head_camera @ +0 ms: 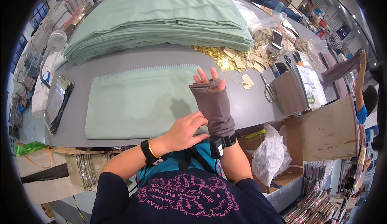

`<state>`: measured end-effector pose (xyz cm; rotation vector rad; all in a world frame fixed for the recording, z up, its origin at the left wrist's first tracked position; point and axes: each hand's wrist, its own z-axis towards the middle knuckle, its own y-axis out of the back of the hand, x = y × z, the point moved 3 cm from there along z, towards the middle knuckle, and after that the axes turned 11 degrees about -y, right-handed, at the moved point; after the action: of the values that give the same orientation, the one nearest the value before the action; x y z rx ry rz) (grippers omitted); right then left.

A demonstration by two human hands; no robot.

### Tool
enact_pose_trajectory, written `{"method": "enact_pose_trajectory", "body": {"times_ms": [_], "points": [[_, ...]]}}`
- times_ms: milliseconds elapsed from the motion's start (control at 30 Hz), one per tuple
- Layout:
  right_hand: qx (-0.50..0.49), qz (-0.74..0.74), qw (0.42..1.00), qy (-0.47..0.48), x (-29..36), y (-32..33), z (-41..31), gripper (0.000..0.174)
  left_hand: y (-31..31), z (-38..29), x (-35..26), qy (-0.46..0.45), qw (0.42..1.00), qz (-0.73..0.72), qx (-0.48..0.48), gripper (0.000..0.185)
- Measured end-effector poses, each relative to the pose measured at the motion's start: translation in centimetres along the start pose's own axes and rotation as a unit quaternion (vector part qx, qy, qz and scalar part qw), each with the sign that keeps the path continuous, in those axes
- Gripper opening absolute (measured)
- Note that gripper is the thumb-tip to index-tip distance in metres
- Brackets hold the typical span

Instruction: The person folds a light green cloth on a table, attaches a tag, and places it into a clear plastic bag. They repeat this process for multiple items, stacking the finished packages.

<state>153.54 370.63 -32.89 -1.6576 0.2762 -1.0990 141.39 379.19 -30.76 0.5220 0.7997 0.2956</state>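
My right hand (213, 80) wears a grey-brown fingerless sleeve glove (211, 103) and is raised over the right end of a folded pale green cloth (136, 103), fingers apart and holding nothing. My left hand (187, 131) is bare, with its curled fingers against the glove's left edge near the wrist; whether they pinch the fabric cannot be told. Beyond the folded piece lies a tall stack of pale green cloths (157, 18). Gold-coloured small pieces (211, 54) and paper tags (247, 81) are scattered at the stack's right, close to scissors (269, 90).
A smartphone (277, 39) rests on the tag pile. A cardboard box (287, 90) stands right of the scissors, and an open carton with white plastic (269, 157) is below the table edge. Flat packets (59, 103) lie at left. A co-worker's raised arm (360, 81) holds cloth at far right.
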Motion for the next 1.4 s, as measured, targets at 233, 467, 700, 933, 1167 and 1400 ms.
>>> {"method": "enact_pose_trajectory", "body": {"times_ms": [233, 467, 700, 933, 1167, 1400], "points": [[-0.048, -0.212, 0.976, 0.015, -0.3, 1.3, 1.8, 0.061, -1.2, 0.1, 0.6, -0.007, 0.99, -0.088, 0.111, 0.014], [-0.226, -0.406, 0.881, -0.089, 2.9, 4.2, -1.3, 0.043, 1.5, -5.2, 2.7, 0.09, 0.969, -0.157, 0.171, 0.01], [0.01, -0.872, 0.49, 0.004, 2.0, 2.1, -9.1, 0.065, 13.4, -13.8, 2.9, 0.173, 0.947, 0.252, 0.098, 0.045], [0.124, -0.926, 0.35, -0.066, -2.8, 2.7, -8.6, 0.087, 12.6, -18.5, 1.8, 0.227, 0.899, 0.321, 0.195, 0.067], [0.05, -0.846, 0.53, 0.035, 4.2, 2.2, -4.2, 0.044, 22.1, -20.4, 8.5, 0.207, 0.9, 0.38, 0.045, 0.028], [0.052, -0.898, 0.414, 0.139, 3.4, 5.0, 8.7, 0.041, 31.4, -18.0, 18.3, 0.184, 0.874, 0.435, 0.113, 0.048]]}}
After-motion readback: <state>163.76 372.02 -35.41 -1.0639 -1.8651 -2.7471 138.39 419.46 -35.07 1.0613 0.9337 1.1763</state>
